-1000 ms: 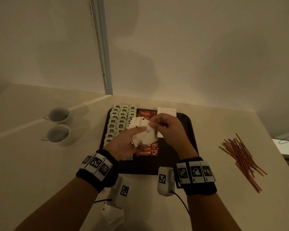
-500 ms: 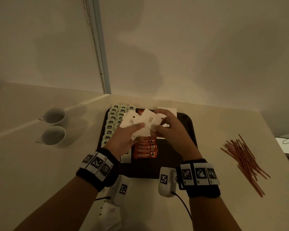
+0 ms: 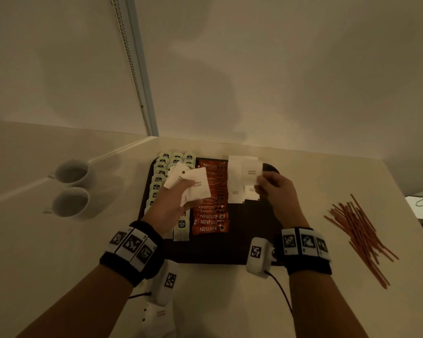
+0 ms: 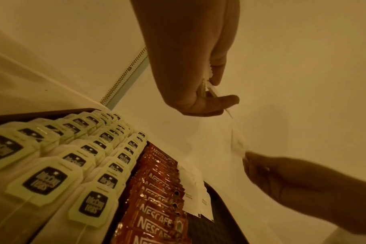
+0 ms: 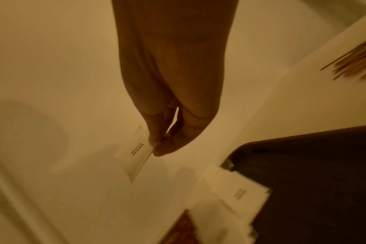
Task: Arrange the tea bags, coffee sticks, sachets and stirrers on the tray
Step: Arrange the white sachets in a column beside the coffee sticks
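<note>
A dark tray point(image 3: 249, 230) lies in front of me with rows of green-tagged tea bags point(image 3: 160, 178) on its left, red coffee sticks point(image 3: 210, 215) in the middle and white sachets point(image 3: 236, 189) laid beside them. My left hand point(image 3: 174, 203) grips a small stack of white sachets point(image 3: 193, 185) above the coffee sticks. My right hand point(image 3: 275, 189) pinches one white sachet point(image 3: 252, 170) over the laid sachets near the tray's far right; the right wrist view shows that sachet point(image 5: 136, 153) held between thumb and fingertip. The tea bags point(image 4: 59, 166) and coffee sticks point(image 4: 157, 189) fill the left wrist view.
A loose pile of red stirrers point(image 3: 362, 235) lies on the table to the right of the tray. Two white cups point(image 3: 71, 189) stand at the left. A wall and a blind chain point(image 3: 132, 69) rise behind the tray. The table's right edge is near the stirrers.
My hands have parted: the right hand drew one sachet off the stack and carried it right, over the laid sachets. The left hand keeps the stack over the coffee sticks.
</note>
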A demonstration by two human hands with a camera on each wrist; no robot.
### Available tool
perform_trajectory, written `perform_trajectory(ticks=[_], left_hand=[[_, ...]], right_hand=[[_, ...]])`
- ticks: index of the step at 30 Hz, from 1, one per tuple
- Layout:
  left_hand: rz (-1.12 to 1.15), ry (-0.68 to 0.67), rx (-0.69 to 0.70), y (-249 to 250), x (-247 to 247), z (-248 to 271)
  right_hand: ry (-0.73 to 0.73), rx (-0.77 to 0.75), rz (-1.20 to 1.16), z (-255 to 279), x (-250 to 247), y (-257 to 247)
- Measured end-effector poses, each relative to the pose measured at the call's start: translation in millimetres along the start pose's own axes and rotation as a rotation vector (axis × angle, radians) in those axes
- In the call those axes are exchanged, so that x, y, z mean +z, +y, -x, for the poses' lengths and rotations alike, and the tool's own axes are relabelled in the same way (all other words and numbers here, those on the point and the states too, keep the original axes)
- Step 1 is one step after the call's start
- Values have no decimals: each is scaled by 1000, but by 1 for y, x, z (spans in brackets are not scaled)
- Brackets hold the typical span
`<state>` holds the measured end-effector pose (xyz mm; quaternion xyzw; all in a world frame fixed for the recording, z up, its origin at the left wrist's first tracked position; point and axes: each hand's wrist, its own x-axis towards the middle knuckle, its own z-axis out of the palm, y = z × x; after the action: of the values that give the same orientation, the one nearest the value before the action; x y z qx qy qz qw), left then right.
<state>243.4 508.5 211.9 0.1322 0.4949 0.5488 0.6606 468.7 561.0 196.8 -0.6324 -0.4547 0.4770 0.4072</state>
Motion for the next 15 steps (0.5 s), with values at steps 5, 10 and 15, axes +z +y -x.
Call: perform_trajectory(ticks=[5, 10, 15], left_hand=[[-9, 25, 34, 2, -6, -3], [-28, 38, 54, 3, -10, -7], [-9, 64, 55, 4, -12, -7]], right_hand=[[105, 153, 383, -41, -17, 55], [20, 231, 537, -58, -14, 87], [45, 239, 536, -62, -9, 93]])
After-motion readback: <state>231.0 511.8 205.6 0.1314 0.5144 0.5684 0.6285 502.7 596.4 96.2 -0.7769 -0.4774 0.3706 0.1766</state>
